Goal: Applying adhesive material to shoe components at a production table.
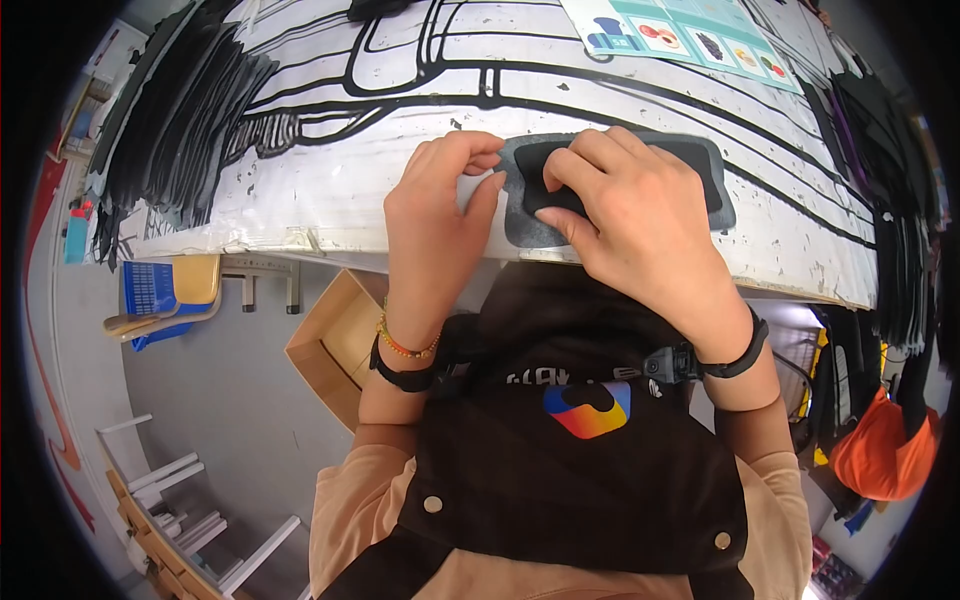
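Observation:
On the table, near its front edge, lies a dark grey rounded rectangular plate. A smaller black fabric-like piece with a wavy outline rests on top. My right hand reaches over this piece, fingers curled and thumb opposite them at its left part. The far fingertips are hidden behind the knuckles. At the plate's left end is my left hand, fingers bent, thumb apart from the index finger, with nothing visible between them.
Stacks of dark sheets hang over the table's left and right ends. A printed fruit-picture sheet lies at the far right. Below stand an open cardboard box, a wooden-seated chair and an upturned stool-like frame. An orange bag hangs right.

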`<state>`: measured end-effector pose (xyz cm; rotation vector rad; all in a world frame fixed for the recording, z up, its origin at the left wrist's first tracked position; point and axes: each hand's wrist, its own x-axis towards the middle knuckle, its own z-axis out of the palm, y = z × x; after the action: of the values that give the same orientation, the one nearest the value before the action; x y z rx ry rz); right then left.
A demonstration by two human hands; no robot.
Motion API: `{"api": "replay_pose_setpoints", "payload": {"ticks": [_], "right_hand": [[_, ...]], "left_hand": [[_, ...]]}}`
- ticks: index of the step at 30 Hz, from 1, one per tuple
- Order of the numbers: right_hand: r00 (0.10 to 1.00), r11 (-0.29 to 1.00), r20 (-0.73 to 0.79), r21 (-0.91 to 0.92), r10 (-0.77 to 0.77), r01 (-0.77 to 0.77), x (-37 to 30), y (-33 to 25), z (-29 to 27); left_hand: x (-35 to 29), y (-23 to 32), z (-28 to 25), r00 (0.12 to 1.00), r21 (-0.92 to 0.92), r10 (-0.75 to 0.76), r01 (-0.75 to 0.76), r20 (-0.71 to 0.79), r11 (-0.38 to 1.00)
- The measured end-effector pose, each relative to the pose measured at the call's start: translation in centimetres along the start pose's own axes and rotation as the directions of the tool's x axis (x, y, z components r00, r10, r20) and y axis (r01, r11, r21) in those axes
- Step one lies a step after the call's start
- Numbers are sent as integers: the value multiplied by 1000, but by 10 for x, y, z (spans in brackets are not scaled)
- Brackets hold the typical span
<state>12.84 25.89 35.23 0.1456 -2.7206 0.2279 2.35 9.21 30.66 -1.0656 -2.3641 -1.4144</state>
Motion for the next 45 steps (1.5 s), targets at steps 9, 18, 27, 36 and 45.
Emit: {"api": "replay_pose_setpoints", "payload": {"ticks": [9,18,27,36,45], "right_hand": [[982,995,-184,94,37,-20,-8,10,2],[972,985,-182,56,-148,161,-16,12,19],[994,998,-89,23,-61,63,-19,6,15],[971,990,-229,-136,-71,40,2,62,2],[999,994,-45,-105,-30,25,8,110,-9]], "left_hand": [[1,2,1,1000,17,14,-14,-7,1000],[0,6,3,999,19,-18,18,-27,1000],[-2,4,6,999,41,-7,9,-52,999],[-2,1,8,996,53,39,-35,-76,998],[-2,3,9,996,51,25,-21,-82,998]]}}
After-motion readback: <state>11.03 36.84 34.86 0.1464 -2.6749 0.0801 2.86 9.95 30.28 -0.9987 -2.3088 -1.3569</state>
